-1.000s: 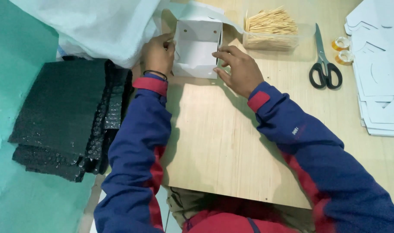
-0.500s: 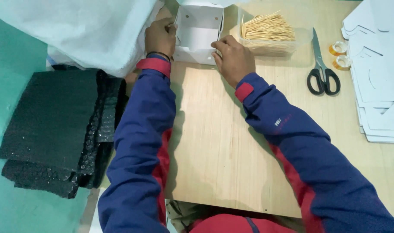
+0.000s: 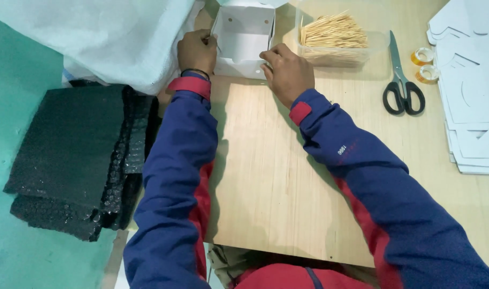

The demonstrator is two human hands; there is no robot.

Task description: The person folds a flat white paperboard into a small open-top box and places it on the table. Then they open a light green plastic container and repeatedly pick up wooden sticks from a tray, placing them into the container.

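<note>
My left hand point(image 3: 198, 51) fingertips hide behind the white paper box point(image 3: 243, 32) wall; its far rim runs off frame.

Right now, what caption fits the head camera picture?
Both hands hold a white paper box beside wooden sticks.

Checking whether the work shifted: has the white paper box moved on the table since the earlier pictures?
Yes. The white paper box has slid away from the person, up to the sticks container, whose near edge it earlier lay below.
</note>
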